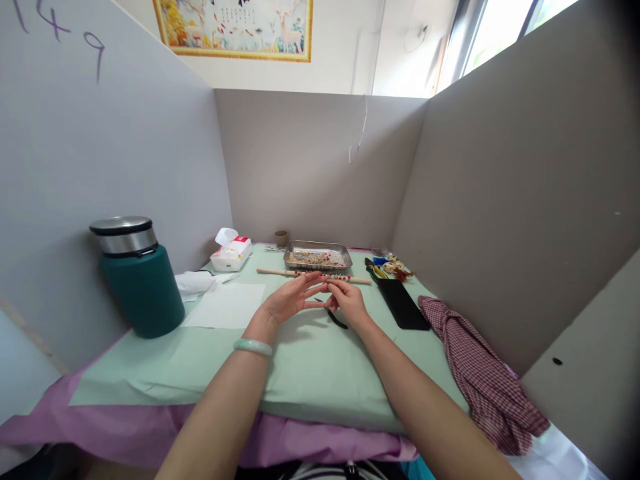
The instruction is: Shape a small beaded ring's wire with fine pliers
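My left hand [291, 298] is over the green table cover with its fingers stretched out and spread, palm turned to the right. Facing it, my right hand [349, 303] has its fingertips pinched together close to the left fingertips; whatever is between them is too small to make out. Just behind both hands lies a pale wooden stick [361, 281] with red beads along its middle, partly hidden by my fingers. Below the hands, a slim dark curved tool [338, 321] rests on the cover. A metal tray [345, 265] of small loose beads stands beyond the stick.
At left are a green thermos [143, 293], white paper [225, 307] and a tissue pack [231, 255]. A small brown cup [281, 238] stands at the back. To the right lie a black phone-like slab [403, 305], pliers [376, 269] and a checked cloth [480, 367]. Grey partitions enclose the table.
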The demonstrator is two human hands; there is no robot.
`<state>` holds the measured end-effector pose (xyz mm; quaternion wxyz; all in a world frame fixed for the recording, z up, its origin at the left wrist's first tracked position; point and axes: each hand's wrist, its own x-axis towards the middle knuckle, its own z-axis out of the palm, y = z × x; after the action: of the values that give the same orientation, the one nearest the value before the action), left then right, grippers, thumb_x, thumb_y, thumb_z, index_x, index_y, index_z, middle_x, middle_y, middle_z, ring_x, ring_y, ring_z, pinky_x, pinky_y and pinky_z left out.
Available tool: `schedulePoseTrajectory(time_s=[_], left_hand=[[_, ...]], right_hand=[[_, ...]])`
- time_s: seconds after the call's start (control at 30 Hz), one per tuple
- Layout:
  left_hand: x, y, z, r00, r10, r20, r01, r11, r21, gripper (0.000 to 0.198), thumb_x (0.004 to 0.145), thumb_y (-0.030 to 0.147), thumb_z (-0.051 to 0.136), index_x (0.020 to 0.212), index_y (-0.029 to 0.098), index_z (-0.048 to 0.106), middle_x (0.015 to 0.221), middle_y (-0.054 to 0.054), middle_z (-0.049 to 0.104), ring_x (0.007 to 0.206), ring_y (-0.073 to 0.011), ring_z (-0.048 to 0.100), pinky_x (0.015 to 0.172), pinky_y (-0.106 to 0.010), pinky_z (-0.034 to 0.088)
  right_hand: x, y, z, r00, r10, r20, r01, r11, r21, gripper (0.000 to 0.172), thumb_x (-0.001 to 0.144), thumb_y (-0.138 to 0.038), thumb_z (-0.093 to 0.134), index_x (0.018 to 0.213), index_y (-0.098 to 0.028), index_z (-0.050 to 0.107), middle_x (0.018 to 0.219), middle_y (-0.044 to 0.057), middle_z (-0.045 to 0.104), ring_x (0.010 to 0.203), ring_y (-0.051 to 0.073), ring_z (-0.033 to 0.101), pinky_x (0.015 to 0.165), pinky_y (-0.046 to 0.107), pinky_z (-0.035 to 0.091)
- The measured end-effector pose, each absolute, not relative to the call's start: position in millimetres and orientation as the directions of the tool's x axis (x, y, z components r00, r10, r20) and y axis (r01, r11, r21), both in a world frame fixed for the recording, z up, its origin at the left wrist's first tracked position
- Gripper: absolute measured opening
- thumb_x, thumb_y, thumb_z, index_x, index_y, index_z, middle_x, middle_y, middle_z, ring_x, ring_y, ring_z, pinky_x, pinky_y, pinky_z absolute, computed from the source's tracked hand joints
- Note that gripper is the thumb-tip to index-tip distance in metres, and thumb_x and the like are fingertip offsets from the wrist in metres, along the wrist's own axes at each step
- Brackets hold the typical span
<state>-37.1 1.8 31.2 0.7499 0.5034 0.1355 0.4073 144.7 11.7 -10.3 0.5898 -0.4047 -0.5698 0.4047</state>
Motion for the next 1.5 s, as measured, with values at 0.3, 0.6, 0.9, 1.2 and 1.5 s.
schedulePoseTrajectory(time_s=[0.3,0.6,0.9,1.2,1.5], left_hand=[[-30,16,15,0.362,0.932,0.016,-0.163,0.046,0.986,0.037,0.070,0.040,0.070,0.095,0.013,0.065,0.099,-0.013,0.065,0.074,-0.0152,0.061,0.063,-0.027,0.046],[-27,19,9,0.331,0.943,0.033,-0.170,0.025,0.985,0.031,0.064,0.036,0.074,0.082,0.014,0.064,0.078,-0.004,0.061,0.062,-0.0094,0.054,0.057,-0.023,0.040],[-25,15,9,0.460,0.887,-0.042,-0.154,0.126,0.980,0.028,0.069,0.035,0.072,0.081,0.014,0.059,0.075,-0.003,0.057,0.059,-0.0089,0.054,0.052,-0.022,0.041],[-23,14,9,0.503,0.863,-0.045,-0.108,0.114,0.988,0.024,0.077,0.035,0.064,0.085,0.015,0.054,0.077,-0.004,0.057,0.055,-0.0124,0.059,0.054,-0.031,0.051],[-19,10,11,0.540,0.842,-0.005,-0.113,0.079,0.990,0.024,0.078,0.036,0.062,0.078,0.016,0.049,0.063,0.003,0.052,0.039,-0.0053,0.044,0.050,-0.028,0.048]], right_hand=[[139,10,-13,-0.031,0.921,0.388,0.021,0.389,-0.921,0.029,0.073,-0.041,0.060,0.091,-0.019,0.057,0.070,0.002,0.067,0.043,0.012,0.056,0.037,0.022,0.035],[134,10,-16,-0.054,0.935,0.351,0.023,0.353,-0.935,0.033,0.082,-0.051,0.047,0.090,-0.020,0.056,0.075,0.004,0.067,0.046,0.013,0.056,0.036,0.022,0.035],[131,0,-14,-0.083,0.880,0.467,0.200,0.474,-0.857,0.019,0.078,-0.040,0.054,0.079,-0.020,0.057,0.065,-0.001,0.061,0.049,0.011,0.050,0.050,0.024,0.042],[130,0,-13,-0.067,0.894,0.443,0.192,0.447,-0.873,0.018,0.077,-0.037,0.052,0.084,-0.022,0.058,0.065,-0.001,0.062,0.049,0.012,0.050,0.052,0.025,0.042],[129,2,-16,0.012,0.848,0.529,0.374,0.487,-0.789,0.014,0.077,-0.032,0.051,0.075,-0.021,0.057,0.063,-0.001,0.062,0.056,0.014,0.054,0.057,0.026,0.043]])
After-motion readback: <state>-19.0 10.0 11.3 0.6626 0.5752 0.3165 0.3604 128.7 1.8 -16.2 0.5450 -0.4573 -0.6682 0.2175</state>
